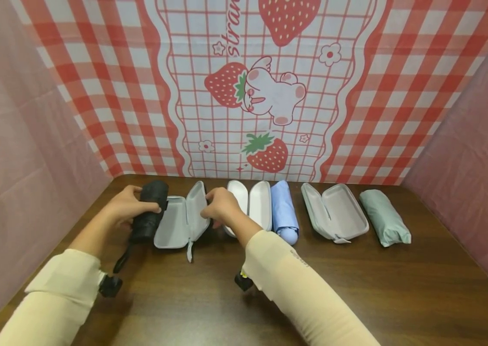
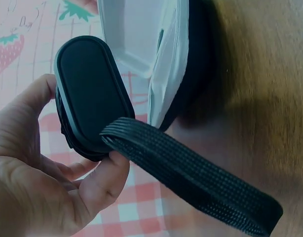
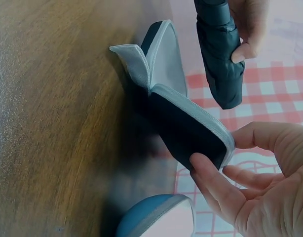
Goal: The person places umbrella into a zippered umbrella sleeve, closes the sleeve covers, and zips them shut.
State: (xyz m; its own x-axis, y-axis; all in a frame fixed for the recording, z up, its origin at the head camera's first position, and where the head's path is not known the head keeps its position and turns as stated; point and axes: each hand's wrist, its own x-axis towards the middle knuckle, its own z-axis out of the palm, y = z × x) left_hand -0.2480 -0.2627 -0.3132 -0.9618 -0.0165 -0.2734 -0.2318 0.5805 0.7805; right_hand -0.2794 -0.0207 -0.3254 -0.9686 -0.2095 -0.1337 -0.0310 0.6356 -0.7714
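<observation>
Umbrella (image 1: 145, 227), gripped by the left hand (image 1: 130, 206) at centre left of the frame, is best aligned lengthwise with the open case (image 1: 172, 227) whose edge the right hand (image 1: 224, 206) pinches.

Red "stra…" (image 1: 232, 29) on bkgd cloth (image 1: 261, 91), R-sleeve (image 1: 308, 283) txt (image 1: 299, 258) illeg.

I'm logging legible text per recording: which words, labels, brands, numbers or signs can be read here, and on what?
"stra": on the strawberry-patterned backdrop cloth, printed sideways; the rest is cut off at the head view's top edge.
Right sleeve: lettering too small to read.
Same cloth, left wrist view: faint marks, too blurred to read.
Black umbrella and open gray case: none visible.
</observation>
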